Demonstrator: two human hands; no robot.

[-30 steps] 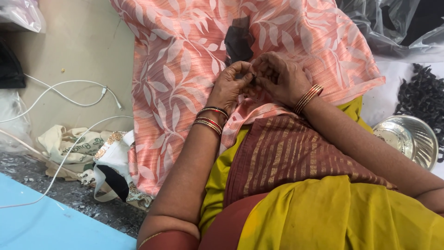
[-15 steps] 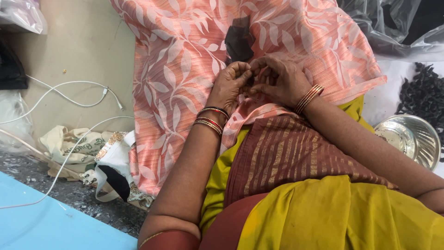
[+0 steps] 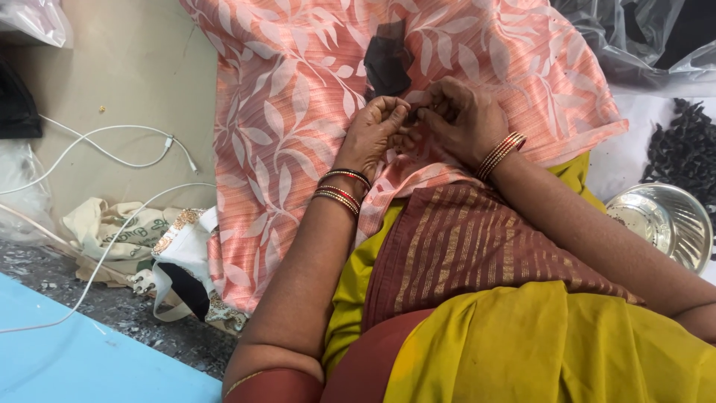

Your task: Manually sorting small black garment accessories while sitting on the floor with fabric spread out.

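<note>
Both hands meet over the pink leaf-print cloth (image 3: 298,112) spread across the lap. Left hand (image 3: 377,134) is curled, fingers bent in toward the thumb, pinching something small at the fingertips; what it is cannot be made out. Right hand (image 3: 462,119) is curled too, fingertips touching the left hand's fingertips, and it looks to be nipping a fold of the pink cloth just below the black patch (image 3: 386,63). The patch lies on the cloth just above the two hands, not touched.

Against the frames a second and half a second back: almost no change. Hands sit at the same spot on the cloth, fingertips pressed together the same way. Right fingers look slightly more folded in than a second ago, the left thumb a touch closer to them. Cloth, patch and forearms have not shifted.

Red and gold bangles (image 3: 339,190) on the left wrist, gold bangles (image 3: 501,153) on the right. Yellow and maroon sari (image 3: 462,254) covers the lap under the forearms.

Steel bowl (image 3: 660,220) sits on the right, near the right forearm, apart from it. Pile of small dark pieces (image 3: 686,149) just behind the bowl. White cables (image 3: 112,153) run over the left wall and floor, and a cloth bag (image 3: 179,261) lies beside the pink cloth's lower edge. Blue surface (image 3: 67,351) at bottom left.
</note>
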